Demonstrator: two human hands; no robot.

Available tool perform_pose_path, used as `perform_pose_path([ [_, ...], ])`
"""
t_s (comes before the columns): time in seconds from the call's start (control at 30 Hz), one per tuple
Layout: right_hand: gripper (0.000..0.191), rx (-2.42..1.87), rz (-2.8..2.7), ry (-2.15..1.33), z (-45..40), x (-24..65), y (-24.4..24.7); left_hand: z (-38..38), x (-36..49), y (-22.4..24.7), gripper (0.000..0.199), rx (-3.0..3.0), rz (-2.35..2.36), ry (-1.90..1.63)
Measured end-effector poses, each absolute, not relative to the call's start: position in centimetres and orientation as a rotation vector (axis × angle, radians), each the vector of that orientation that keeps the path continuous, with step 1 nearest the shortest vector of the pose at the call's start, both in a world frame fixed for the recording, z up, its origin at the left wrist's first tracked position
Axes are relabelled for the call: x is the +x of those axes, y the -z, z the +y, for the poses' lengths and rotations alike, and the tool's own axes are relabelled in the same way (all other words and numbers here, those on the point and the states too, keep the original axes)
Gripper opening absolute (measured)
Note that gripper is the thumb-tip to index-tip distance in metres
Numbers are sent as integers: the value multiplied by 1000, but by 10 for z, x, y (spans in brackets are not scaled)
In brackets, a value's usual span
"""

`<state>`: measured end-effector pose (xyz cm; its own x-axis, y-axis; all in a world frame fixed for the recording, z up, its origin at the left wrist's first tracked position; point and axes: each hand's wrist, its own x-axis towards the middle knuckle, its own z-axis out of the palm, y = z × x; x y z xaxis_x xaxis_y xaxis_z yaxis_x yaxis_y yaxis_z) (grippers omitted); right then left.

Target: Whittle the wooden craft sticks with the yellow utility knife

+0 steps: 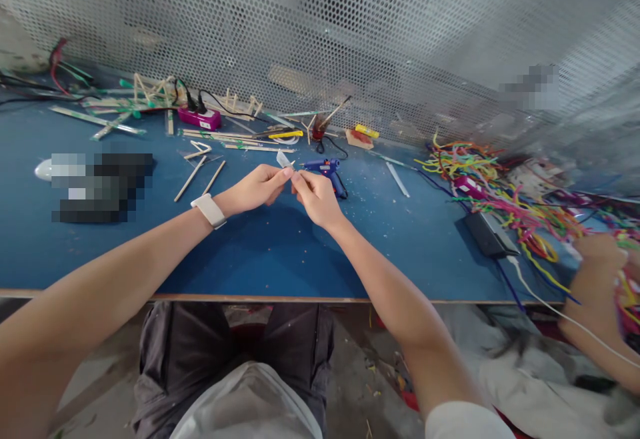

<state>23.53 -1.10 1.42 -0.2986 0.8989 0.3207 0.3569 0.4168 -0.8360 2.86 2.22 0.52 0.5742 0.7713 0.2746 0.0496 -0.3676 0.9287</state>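
My left hand [263,185], with a pale band on its wrist, is closed in a pinch. Its fingertips meet those of my right hand [316,197], also pinched. Between them a small whitish, translucent strip [284,159] sticks up; its lower part is hidden by my fingers. Just behind my right hand lies a blue glue gun [325,169] on the table. To the left of my hands are loose wooden sticks [190,179] and a small V-shaped stick piece [198,150]. A yellow utility knife [286,134] lies farther back.
A purple power strip [200,117] and stick structures [150,90] line the perforated metal screen [280,25]. Right, colourful pipe cleaners [460,159] lie near a dark box [490,234] with a white cable. A co-worker's arm [595,292] is at far right. A blurred black object [105,189] lies left.
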Motion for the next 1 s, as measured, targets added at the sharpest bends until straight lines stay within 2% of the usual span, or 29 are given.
perform_pose_path([
  [1.0, 76, -1048, -1815, -856, -10, 235, -11, 24, 29, -1, 88, 1867, 794, -888],
])
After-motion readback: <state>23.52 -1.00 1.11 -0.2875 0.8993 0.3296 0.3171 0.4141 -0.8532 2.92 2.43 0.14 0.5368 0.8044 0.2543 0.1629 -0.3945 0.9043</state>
